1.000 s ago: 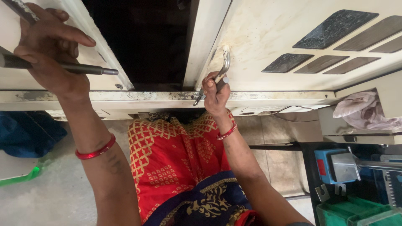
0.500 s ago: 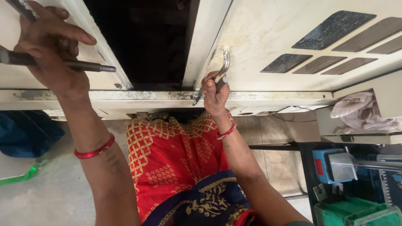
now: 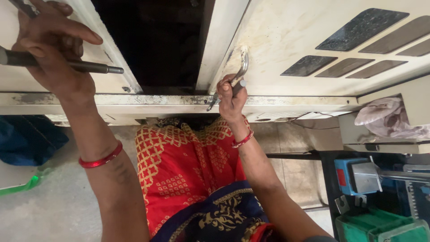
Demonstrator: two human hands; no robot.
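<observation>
Gripped in the left hand point(image 3: 53, 49) is a dark metal rod point(image 3: 71, 65), held against the cabinet's point(image 3: 286, 40) left panel. Right hand point(image 3: 230, 96) clenches pliers point(image 3: 233, 80) at the right panel's lower edge, beside the dark opening; work there looks unfinished.

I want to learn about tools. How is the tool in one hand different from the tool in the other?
The rod in the left hand is dark, straight and lies level. The pliers in the right hand are shiny, curved and stand tilted against the white panel. Both are metal.
</observation>
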